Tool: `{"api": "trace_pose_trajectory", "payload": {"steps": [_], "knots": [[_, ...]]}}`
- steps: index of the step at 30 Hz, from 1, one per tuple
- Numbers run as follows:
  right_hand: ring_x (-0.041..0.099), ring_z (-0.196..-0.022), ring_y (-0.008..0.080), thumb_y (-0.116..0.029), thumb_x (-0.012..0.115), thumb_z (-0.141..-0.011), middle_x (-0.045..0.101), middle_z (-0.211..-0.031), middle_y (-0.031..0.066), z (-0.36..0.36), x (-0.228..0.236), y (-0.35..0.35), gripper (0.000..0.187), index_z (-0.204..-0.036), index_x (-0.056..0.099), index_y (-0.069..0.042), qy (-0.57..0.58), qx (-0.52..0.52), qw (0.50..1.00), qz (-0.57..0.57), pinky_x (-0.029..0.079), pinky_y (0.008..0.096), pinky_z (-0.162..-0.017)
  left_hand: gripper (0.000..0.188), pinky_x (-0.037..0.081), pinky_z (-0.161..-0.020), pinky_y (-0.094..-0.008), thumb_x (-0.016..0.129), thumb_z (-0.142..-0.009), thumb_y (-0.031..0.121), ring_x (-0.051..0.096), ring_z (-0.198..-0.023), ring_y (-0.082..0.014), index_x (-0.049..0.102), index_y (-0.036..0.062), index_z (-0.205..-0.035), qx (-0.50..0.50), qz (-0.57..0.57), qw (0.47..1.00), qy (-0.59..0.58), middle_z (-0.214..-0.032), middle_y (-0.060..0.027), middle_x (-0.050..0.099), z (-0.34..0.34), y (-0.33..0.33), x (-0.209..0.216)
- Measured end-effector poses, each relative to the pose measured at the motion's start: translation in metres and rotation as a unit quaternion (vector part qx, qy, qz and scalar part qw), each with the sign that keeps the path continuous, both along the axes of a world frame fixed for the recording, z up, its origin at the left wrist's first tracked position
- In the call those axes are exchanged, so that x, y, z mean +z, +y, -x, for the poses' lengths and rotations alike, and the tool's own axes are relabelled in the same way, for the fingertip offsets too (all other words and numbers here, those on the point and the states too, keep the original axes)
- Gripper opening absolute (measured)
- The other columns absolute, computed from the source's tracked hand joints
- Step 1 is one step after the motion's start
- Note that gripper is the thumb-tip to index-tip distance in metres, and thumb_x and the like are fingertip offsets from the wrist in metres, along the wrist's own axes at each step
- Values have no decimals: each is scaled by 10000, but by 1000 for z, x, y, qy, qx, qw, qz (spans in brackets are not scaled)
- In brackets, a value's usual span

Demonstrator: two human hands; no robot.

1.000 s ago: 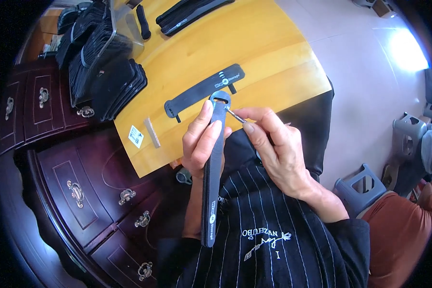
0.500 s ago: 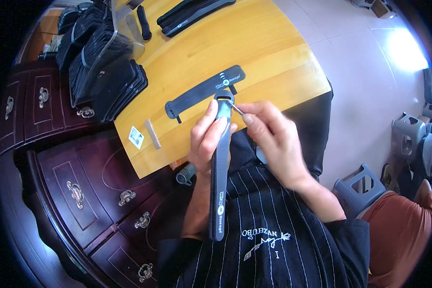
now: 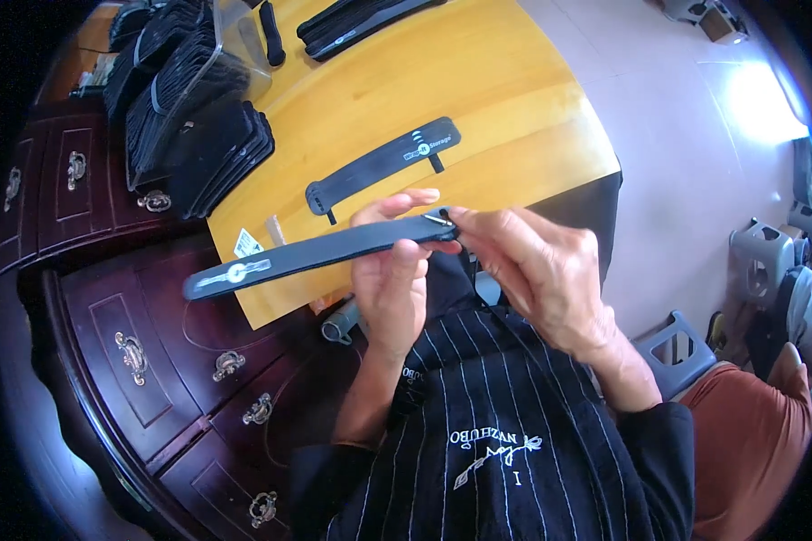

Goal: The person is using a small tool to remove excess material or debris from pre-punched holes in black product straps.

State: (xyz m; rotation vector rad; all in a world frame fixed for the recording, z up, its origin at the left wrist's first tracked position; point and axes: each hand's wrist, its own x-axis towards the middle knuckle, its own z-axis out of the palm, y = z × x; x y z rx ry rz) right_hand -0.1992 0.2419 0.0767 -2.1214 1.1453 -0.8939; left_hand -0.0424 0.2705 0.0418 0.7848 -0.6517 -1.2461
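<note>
A long black hook-and-loop strap (image 3: 325, 252) with a pale printed mark lies nearly level across my left hand (image 3: 392, 288). My left thumb is on its near side and the fingers are on its far side, holding it. My right hand (image 3: 546, 270) is closed in a pinch at the strap's right end. A thin metal tool (image 3: 438, 219) shows at my right fingertips, against the strap's slotted end; its exact kind is unclear. Just beyond, another black strap (image 3: 383, 167) rests on the wooden table (image 3: 514, 99), standing on two small dark supports.
Bundled black straps (image 3: 185, 99) fill a clear plastic bin at the far left, with more straps (image 3: 365, 27) at the table's back. A white label (image 3: 246, 243) lies near the left edge. Dark drawers (image 3: 144, 361) stand left, grey stools (image 3: 672, 352) right.
The strap has swung from hanging toward me to lying level, its free end now pointing left. My left hand has turned and its fingers have straightened; my right hand has moved slightly nearer me.
</note>
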Motion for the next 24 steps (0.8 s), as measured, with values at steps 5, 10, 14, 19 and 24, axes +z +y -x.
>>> {"api": "trace_pose_trajectory", "payload": {"steps": [5,10,14,19,24], "knots": [[648,-626,215,-3,648,-812,628,-751,88,4,17,8,289,-1098,635,-42,32,8,998,-51,506,306,-532,283,534,-701,-265,604,-884,-22,620,-805,-188,464,-23,-1130,-54,40,988,-140,-1081,-177,569,0,5,-8],[656,-617,209,-143,620,-857,645,-738,31,14,6,0,183,-1033,607,-93,-57,27,997,-43,507,302,-499,265,536,-699,-265,602,-885,-22,634,-786,-186,463,-30,-1111,-107,0,987,-120,-1013,-167,581,-2,9,-5],[662,-626,246,-169,595,-891,644,-707,71,17,3,-18,117,-957,610,-74,-43,53,996,-56,506,324,-537,218,542,-702,-269,579,-890,-42,647,-776,-181,450,-20,-1065,-131,-15,982,-137,-961,-160,586,-1,6,-3],[657,-595,237,-185,607,-901,628,-637,94,4,2,-16,136,-872,582,-55,-107,29,982,-154,495,315,-513,206,542,-704,-301,597,-899,26,648,-786,-194,448,1,-1039,-131,-51,990,-7,-984,-165,596,-3,2,-4],[645,-558,221,-170,630,-885,625,-626,68,1,3,-5,144,-855,558,-48,-54,-18,997,-53,491,299,-491,295,516,-635,-257,616,-915,155,631,-730,-167,484,-14,-1119,-68,-64,996,-15,-906,-122,625,3,13,-5]]}}
